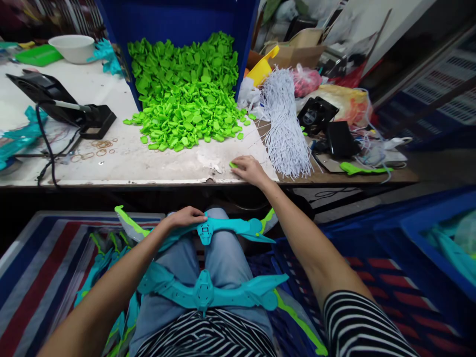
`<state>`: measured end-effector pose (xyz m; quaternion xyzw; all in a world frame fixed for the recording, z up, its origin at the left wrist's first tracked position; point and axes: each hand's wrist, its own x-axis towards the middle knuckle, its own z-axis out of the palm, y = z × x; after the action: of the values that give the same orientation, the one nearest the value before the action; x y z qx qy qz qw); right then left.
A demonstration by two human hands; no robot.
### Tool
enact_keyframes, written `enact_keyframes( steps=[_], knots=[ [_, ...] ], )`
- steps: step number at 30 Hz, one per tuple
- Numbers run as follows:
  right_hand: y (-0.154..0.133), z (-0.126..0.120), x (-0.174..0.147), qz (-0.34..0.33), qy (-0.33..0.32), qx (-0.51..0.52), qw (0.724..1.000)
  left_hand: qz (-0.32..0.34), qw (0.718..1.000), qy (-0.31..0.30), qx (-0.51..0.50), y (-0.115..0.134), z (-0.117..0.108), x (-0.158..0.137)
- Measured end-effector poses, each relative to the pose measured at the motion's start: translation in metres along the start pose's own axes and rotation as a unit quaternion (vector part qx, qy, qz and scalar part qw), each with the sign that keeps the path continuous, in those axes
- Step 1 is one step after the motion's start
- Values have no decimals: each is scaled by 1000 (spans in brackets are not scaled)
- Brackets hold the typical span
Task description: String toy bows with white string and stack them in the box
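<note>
My left hand (pixel 188 217) grips a teal plastic bow-shaped part (pixel 232 225) near its middle, above my knees. This part has lime-green tips and a raised centre block with a small slot. Close to the table's front edge, my right hand (pixel 248 169) pinches a small lime-green plastic piece (pixel 233 164), mostly covered by the fingers. A second teal bow-shaped part (pixel 178 293) lies across my lap, nearer my body. Beyond my right hand, a large heap of small lime-green pieces (pixel 189 94) spills from a tipped blue bin (pixel 111 44) onto the white tabletop (pixel 167 166).
A bundle of white strings (pixel 284 119) lies right of the heap, beside a black fan (pixel 316 115) and clutter. On the left stand a black device (pixel 55 99) with a cable and a white bowl (pixel 72 48). Blue crates (pixel 401 218) flank my right side; more teal parts (pixel 96 270) lie left.
</note>
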<state>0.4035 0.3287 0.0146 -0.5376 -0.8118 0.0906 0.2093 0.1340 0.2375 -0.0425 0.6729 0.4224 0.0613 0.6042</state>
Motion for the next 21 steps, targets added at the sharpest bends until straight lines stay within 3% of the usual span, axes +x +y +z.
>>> enact_keyframes(
  steps=[7, 10, 13, 17, 21],
  knots=[
    [15, 5, 4, -63, -1, 9, 998, -65, 982, -56, -170, -11, 0, 1],
    [2, 3, -2, -84, 39, 25, 995, -72, 972, -88, -208, -12, -2, 1],
    [-37, 11, -36, -143, 66, 67, 985, -78, 969, -75, -221, -15, -1, 2],
    [-91, 49, -104, -256, -3, 102, 961, -77, 972, -54, -217, -21, 2, 4],
    [-103, 85, -140, -228, -8, 83, 970, -57, 978, -41, -194, -24, 5, 5]
  ],
)
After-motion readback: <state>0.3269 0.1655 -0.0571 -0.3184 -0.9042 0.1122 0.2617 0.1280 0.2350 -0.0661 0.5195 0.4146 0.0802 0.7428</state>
